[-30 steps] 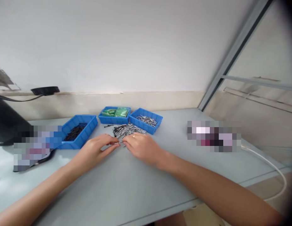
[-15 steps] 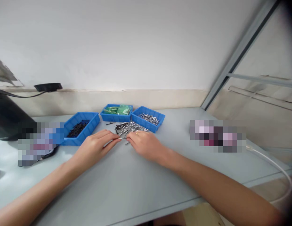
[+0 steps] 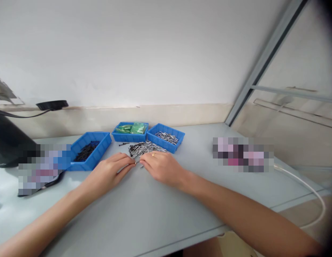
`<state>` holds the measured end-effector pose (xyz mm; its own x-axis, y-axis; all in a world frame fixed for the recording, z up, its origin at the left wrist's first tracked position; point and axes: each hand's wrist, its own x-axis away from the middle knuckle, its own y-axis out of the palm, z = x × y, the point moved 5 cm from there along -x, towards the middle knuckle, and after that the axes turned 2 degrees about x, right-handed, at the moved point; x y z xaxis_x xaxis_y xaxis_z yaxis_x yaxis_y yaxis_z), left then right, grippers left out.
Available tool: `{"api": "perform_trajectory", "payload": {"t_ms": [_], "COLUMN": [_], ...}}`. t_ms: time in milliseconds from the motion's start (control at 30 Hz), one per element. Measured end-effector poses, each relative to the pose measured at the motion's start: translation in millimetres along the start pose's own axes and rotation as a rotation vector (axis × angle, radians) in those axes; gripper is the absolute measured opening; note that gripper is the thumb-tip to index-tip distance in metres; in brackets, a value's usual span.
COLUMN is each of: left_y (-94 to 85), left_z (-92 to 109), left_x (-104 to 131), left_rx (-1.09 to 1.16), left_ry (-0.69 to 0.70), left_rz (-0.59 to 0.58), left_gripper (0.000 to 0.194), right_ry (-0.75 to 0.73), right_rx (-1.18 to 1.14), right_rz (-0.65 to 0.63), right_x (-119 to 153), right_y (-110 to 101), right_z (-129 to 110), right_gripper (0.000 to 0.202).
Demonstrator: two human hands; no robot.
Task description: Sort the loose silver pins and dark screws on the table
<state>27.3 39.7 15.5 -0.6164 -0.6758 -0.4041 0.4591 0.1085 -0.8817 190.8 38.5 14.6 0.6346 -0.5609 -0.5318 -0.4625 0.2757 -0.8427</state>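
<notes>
My left hand point(image 3: 108, 173) lies palm down on the grey desk point(image 3: 144, 214) just left of the frame's centre, fingers stretched out flat and close together, their tips reaching the near edge of a loose pile of silver nails point(image 3: 144, 147). A thin nail seems to lie under or between the fingertips, but I cannot tell whether the hand pinches it or only rests on it. My right hand point(image 3: 162, 167) sits just right of centre, also palm down, fingers loosely curled and pointing left so that the tips of both hands nearly meet at the pile's near edge. A ring point(image 3: 152, 155) shows on one finger of this hand. Whether it grips any nail is hidden by the fingers.

The pile lies in the middle of the frame, just beyond my fingertips, with a single dark nail point(image 3: 124, 144) apart at its left. Behind it stand three blue trays. The left tray point(image 3: 100, 151) holds dark nails, the middle tray point(image 3: 128, 136) holds green packets, and the right tray point(image 3: 166, 144), touching the middle one, holds silver nails.

At the far left of the frame a dark object point(image 3: 5, 142) rests on the desk, and a white cable point(image 3: 313, 194) curves at the lower right.
</notes>
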Motion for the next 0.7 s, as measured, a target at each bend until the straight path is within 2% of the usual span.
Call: {"api": "perform_trajectory", "payload": {"t_ms": [133,267,400,533,633,700], "left_y": [1.0,-1.9,-4.9,-10.5,-12.0,-11.3], "left_z": [7.2,7.8,2.2,2.7,7.7,8.9], "left_x": [-0.8,-1.6,-1.7,-1.5,-1.3,-1.7], "left_rx": [0.087,0.111,0.108,0.103,0.093,0.084], "left_ry": [-0.006,-0.020,-0.050,-0.047,0.006,0.020], "left_rz": [-0.075,-0.030,0.063,0.162,0.180,0.170], "left_gripper": [0.026,0.026,0.023,0.017,0.014,0.014], "right_ry": [-0.140,-0.141,0.002,0.070,0.087,0.096], "right_rx": [-0.012,-0.030,-0.049,-0.013,0.027,0.027], "right_rz": [0.139,0.186,0.115,-0.043,-0.149,-0.175], "right_x": [0.8,0.2,-1.3,-1.7,-0.5,0.3], "right_y": [-6.9,-11.7,-10.9,-3.0,3.4,4.6], "right_z": [-11.2,-10.1,0.7,4.8,2.8,1.0], "right_gripper": [0.029,0.028,0.024,0.019,0.021,0.020]}}
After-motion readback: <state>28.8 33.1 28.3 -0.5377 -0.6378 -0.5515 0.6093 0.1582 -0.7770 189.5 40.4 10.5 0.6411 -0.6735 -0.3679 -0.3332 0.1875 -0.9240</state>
